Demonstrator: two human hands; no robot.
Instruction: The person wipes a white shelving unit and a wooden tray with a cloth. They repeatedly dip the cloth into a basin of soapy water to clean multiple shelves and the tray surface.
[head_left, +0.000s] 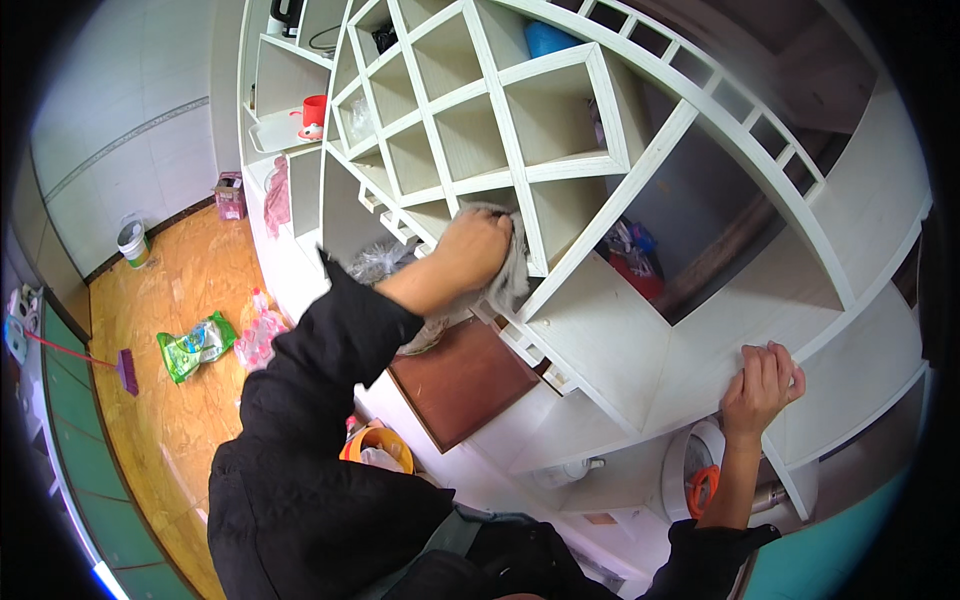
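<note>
My left hand (474, 249) presses a crumpled grey cloth (512, 270) into a lower cell of a white wooden lattice rack (517, 135). The cloth hangs out past my fingers and hides part of that cell. Over to the right, my right hand (761, 386) has its fingers curled at the front edge of a white shelf (697, 375); the fingertips are partly hidden. Beneath the rack, a reddish-brown board (469, 382) lies on the white counter, close to a clear plastic bag (379, 259).
A red cup (313, 111) stands on a side shelf above a pink cloth (277, 196). On the wooden floor are a green-and-white package (196, 346), pink-wrapped bottles (259, 337), a purple broom (127, 372) and a white bucket (133, 241). An orange-yellow bucket (397, 442) stands below the counter.
</note>
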